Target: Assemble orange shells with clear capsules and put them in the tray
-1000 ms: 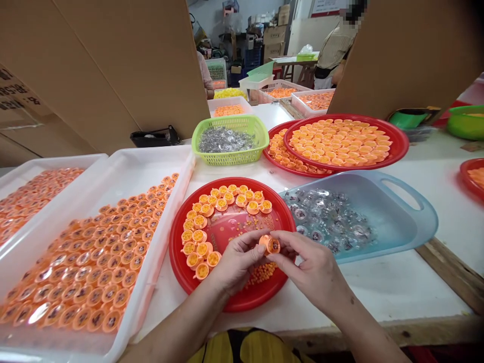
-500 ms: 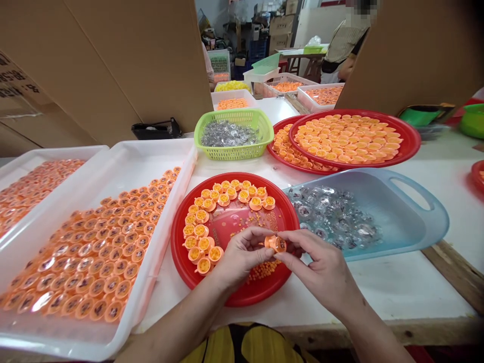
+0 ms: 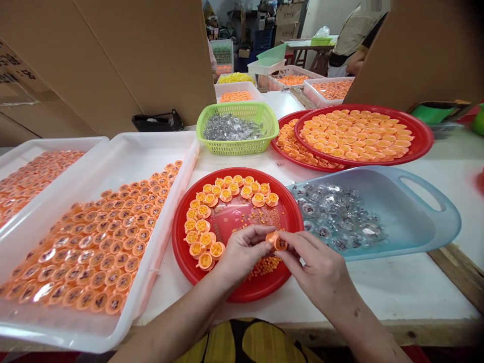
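Observation:
Between the fingertips of both hands is a small orange toy cup [image 3: 277, 241] with a dark print on its top. My left hand [image 3: 245, 252] pinches it from the left, and my right hand [image 3: 310, 254] grips its right side. Both are held over the front right of a red round tray [image 3: 236, 294]. Along that tray's left and far side stand several orange cups [image 3: 205, 239] filled with yellow beads. Loose yellow beads [image 3: 264, 266] lie in the tray, partly hidden by my hands. To the right, a pale blue tray [image 3: 408, 222] holds clear printed discs [image 3: 340, 214].
On the left, a white tray [image 3: 151, 146] holds rows of capped orange cups, beside another white tray [image 3: 53, 143]. A green basket [image 3: 238, 147] of clear pieces and a red tray [image 3: 423, 143] of orange cups stand behind. Cardboard panels [image 3: 151, 50] flank the table; a person [image 3: 351, 45] stands beyond.
The cup has turned slightly between my fingers, and my right fingertips have closed nearer around it. The whole view has shifted a little.

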`<state>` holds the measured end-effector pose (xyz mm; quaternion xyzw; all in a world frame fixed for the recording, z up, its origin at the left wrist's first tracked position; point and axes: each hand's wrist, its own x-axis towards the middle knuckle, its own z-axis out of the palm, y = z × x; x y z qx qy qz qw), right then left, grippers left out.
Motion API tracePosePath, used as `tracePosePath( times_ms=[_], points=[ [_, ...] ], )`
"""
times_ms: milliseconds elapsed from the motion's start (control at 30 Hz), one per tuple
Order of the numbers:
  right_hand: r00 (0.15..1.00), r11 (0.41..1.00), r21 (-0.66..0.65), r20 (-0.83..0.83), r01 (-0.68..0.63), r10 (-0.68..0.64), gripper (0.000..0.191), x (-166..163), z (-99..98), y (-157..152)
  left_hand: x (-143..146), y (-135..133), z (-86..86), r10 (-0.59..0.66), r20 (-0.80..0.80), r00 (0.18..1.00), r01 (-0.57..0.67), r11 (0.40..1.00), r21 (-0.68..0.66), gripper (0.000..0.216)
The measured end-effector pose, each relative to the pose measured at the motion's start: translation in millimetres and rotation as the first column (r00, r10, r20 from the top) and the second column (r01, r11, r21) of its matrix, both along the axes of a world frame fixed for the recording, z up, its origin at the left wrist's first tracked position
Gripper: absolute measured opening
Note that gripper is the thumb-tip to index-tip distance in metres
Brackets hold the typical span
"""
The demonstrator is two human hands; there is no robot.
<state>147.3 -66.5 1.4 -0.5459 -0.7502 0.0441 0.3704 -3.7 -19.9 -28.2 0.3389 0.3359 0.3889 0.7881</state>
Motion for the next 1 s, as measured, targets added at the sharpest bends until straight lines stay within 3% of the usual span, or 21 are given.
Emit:
tracePosePath(
  times_ms=[200,500,667,800,1000],
  points=[
    [0.997,0.997,-0.033,-0.026,-0.067,0.066,0.022,7,-0.1,1,2,-1,0.9,-0.010,0.004,1.000,0.010,0.999,-0.035,0.039],
    [1.000,0.999,-0.043,0.024,0.000,0.001,0.019,-3,-9.3,0,2,-2,5.6,-0.018,-0.092,0.996,0.021,0.999,0.032,0.040],
    [0.975,0.978,-0.209,-0.222,-0.027,-0.020,0.021,4,-9.1,3,2,-1,5.7,-0.022,-0.082,0.996,0.028,0.997,0.071,0.040],
    [0.904,0.913,-0.391,-0.423,-0.117,-0.066,0.020,10,-11.8,3,0,-2,7.1,0.007,-0.158,0.987,0.028,0.976,0.217,0.029],
    [0.818,0.914,-0.379,-0.565,-0.142,-0.107,0.016,7,-21.7,-1,-3,-3,8.5,0.032,-0.274,0.961,0.071,0.931,0.358,0.022]
  ],
)
